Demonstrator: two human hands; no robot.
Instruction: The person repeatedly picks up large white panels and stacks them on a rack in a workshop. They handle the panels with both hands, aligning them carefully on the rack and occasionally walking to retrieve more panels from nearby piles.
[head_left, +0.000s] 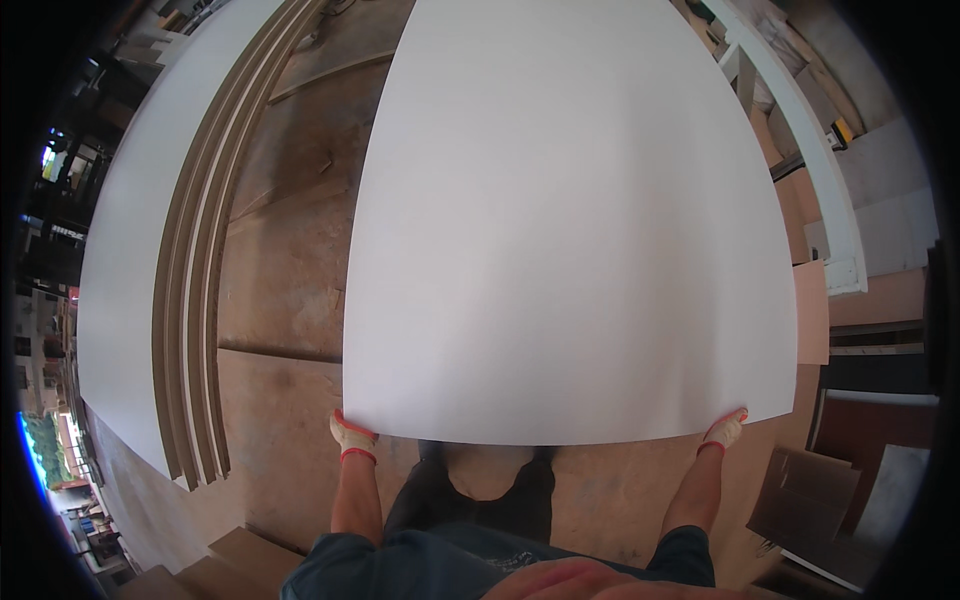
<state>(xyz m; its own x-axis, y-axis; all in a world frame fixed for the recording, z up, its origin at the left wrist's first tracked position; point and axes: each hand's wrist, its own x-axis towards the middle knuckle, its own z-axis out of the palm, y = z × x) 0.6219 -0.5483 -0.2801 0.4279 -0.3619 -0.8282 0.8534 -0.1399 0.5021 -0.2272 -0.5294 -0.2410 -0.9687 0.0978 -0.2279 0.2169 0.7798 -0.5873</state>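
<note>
Along the near edge of the white panel [570,225], forearms [357,497] reach forward, spread wide; left hand [353,436] clamped on the left corner, right hand [725,431] clamped near the right one. Panel extends ahead, right of stacked boards [140,280].

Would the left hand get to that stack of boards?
Probably not right now: the left hand is holding the big white board, and brown floor lies between it and the stack.
</note>
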